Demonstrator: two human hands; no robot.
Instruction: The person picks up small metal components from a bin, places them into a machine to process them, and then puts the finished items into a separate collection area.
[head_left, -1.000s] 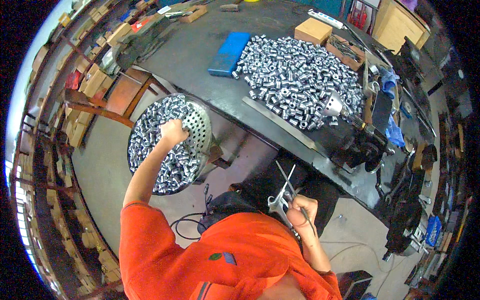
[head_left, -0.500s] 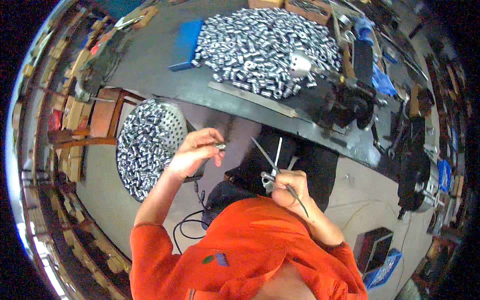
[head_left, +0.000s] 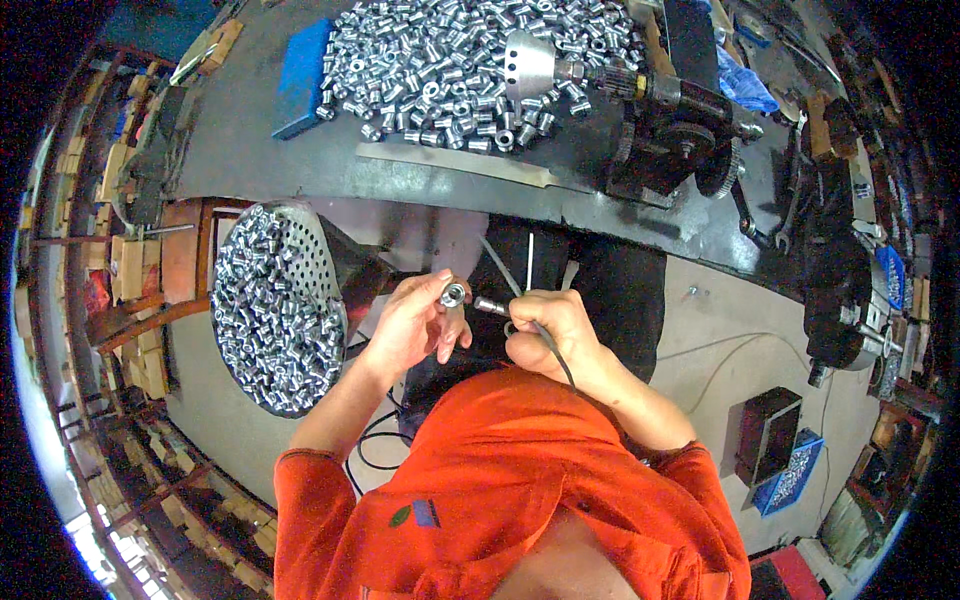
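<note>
A small metal bushing (head_left: 453, 293) is pinched at the fingertips of my left hand (head_left: 412, 318), its bored end facing up. My right hand (head_left: 553, 328) is closed round a short cylindrical metal tool (head_left: 490, 305), like a plug gauge, whose tip points at the bushing across a small gap. The same hand also grips a long thin file-like tool (head_left: 502, 265), which passes through the fist and sticks out behind it. Left of my left hand stands a round perforated metal basket (head_left: 318, 262), partly filled with similar bushings.
Ahead is a dark metal workbench (head_left: 240, 150) with a large heap of bushings (head_left: 440, 75). A blue plate-like piece (head_left: 302, 75) borders the heap. A geared machine (head_left: 680, 140) with a holed metal cone (head_left: 530, 65) stands at right. A blue crate (head_left: 790, 475) sits on the floor.
My two hands have come closer together. The bushing has turned its bore upward, and the short tool in my right hand now points toward it. The view has shifted.
</note>
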